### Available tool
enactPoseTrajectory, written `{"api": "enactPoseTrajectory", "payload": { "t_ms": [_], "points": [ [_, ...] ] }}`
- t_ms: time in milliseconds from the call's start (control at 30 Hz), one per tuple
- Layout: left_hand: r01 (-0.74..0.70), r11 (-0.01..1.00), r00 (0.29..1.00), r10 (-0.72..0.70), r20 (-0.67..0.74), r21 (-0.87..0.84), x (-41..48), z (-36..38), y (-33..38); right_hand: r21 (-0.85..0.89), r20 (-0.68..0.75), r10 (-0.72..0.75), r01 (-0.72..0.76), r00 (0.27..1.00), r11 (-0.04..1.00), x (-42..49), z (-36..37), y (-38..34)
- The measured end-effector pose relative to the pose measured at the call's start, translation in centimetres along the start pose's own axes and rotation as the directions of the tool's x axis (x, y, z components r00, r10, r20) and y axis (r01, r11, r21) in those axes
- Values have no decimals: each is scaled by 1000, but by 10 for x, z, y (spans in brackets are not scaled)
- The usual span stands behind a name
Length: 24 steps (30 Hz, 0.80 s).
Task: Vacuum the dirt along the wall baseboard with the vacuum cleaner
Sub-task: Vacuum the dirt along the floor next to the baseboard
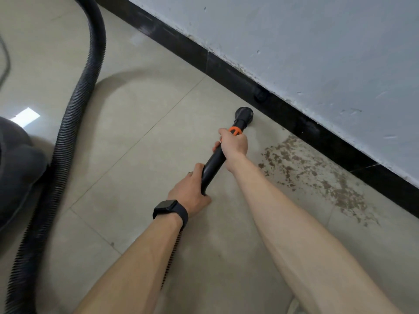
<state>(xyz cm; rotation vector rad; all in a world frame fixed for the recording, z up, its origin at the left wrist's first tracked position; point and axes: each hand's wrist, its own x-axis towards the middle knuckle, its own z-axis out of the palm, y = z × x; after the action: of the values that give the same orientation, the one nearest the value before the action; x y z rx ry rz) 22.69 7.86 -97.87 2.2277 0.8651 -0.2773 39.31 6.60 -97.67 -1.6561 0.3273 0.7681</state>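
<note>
Diagonally, wand (pixel 214 164) points toward baseboard (pixel 226 74) (nozzle (pixel 243 113) floorward)

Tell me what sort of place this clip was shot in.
Likely an indoor room, perhaps unfinished: tiled floor, black baseboard under a scuffed painted wall, and loose dirt by a vacuum tube.

Black vac wand (pixel 214 164), round nozzle (pixel 243 113) on floor (pixel 136 155) nr black baseboard (pixel 317 135), brown dirt (pixel 317 175) scattered alongside

Black baseboard (pixel 229 71), brown-speckled dirt (pixel 317 171)
</note>
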Motion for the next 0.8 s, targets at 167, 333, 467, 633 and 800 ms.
{"api": "enactPoseTrajectory", "payload": {
  "t_ms": [167,333,467,633,800],
  "points": [
    [-24,999,998,25,60,-24,-2,-2,9,-82,-145,-19,7,989,997,-7,-12,1],
    [72,929,997,-51,66,-363,5,14,39,-413,-67,-217,171,974,895,7,-15,-22],
    [157,847,985,-95,146,-507,13,20,54,-616,-5,-213,165,977,771,20,-15,-32],
    [197,818,975,-107,193,-540,14,29,53,-696,-13,-224,152,974,701,23,-19,-22],
    [198,826,972,-98,211,-528,9,41,60,-698,-8,-242,168,970,696,25,-35,-14]
  ]
}}
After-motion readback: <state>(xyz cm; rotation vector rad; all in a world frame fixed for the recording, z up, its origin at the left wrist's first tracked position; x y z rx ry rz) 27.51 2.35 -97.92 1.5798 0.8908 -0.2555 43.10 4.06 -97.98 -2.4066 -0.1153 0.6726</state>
